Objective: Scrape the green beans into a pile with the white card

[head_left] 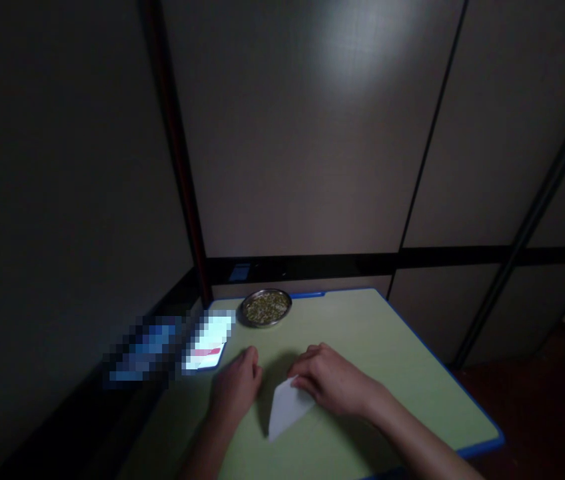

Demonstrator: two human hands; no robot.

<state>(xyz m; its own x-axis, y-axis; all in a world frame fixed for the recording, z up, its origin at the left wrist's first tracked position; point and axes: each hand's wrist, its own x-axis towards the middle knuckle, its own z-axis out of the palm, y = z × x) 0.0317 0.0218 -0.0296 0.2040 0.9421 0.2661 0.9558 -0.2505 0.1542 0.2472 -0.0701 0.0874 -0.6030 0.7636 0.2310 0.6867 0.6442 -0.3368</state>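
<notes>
Between the fingers and thumb of my right hand (335,383) is a piece of folded white paper (287,410), tilted up from the green tabletop (357,333). My left hand (240,383) is closed like a fist, just left of the paper and apart from it. Whatever the left fingers may hold is hidden. Beyond both hands, a round metal dish (290,311) filled with small green and pale pieces stands near the table's far edge.
A lit phone-like screen (205,353), partly blurred out, lies on the table's left side. A second blurred bluish patch (147,350) shows farther left. Tall panels (302,167) stand right behind the table. A blue rim (477,447) edges the tabletop.
</notes>
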